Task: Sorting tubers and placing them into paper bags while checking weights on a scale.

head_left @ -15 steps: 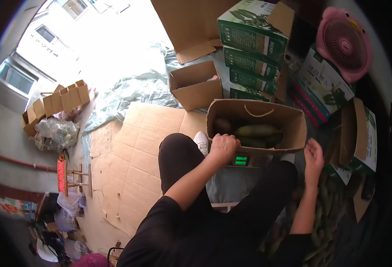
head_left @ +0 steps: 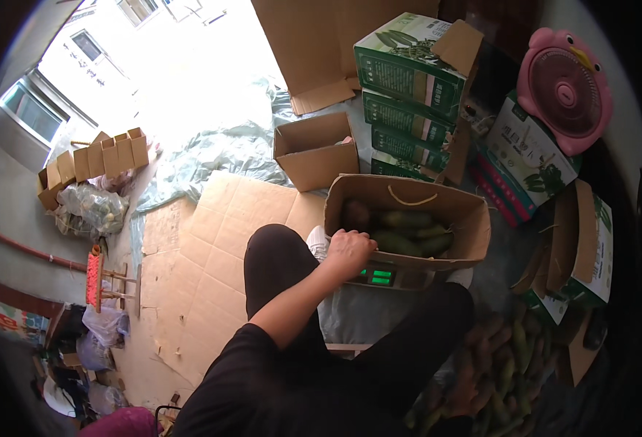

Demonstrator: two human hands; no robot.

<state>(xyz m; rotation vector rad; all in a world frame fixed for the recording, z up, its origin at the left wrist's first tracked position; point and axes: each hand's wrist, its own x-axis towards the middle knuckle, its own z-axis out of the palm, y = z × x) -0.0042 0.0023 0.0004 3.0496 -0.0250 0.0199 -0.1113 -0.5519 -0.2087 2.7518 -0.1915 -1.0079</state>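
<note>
A brown cardboard box [head_left: 474, 218] with a cord handle stands on a scale [head_left: 401, 277] between my legs. Inside it lie several long green vegetables [head_left: 401, 242] that look like green radishes. My left hand [head_left: 351, 253] grips the box's near rim at the left corner, fingers curled over the edge. Down on the right, my right hand [head_left: 463, 390] is at a heap of the same radishes [head_left: 506, 371]. Shadow hides its fingers there, so whether it holds one does not show. The scale's display glows green.
Beyond the box stand a second open carton [head_left: 313, 156] and a stack of green cartons [head_left: 408, 95]. A pink fan [head_left: 565, 95] sits on a white carton at the right, with open cartons [head_left: 587, 240] nearer. Flattened cardboard [head_left: 241, 211] covers the floor at left, near a small stool [head_left: 113, 280].
My right hand has left the right end of the box and moved down to the radish heap. My left hand stays on the rim. The whole view has shifted slightly.
</note>
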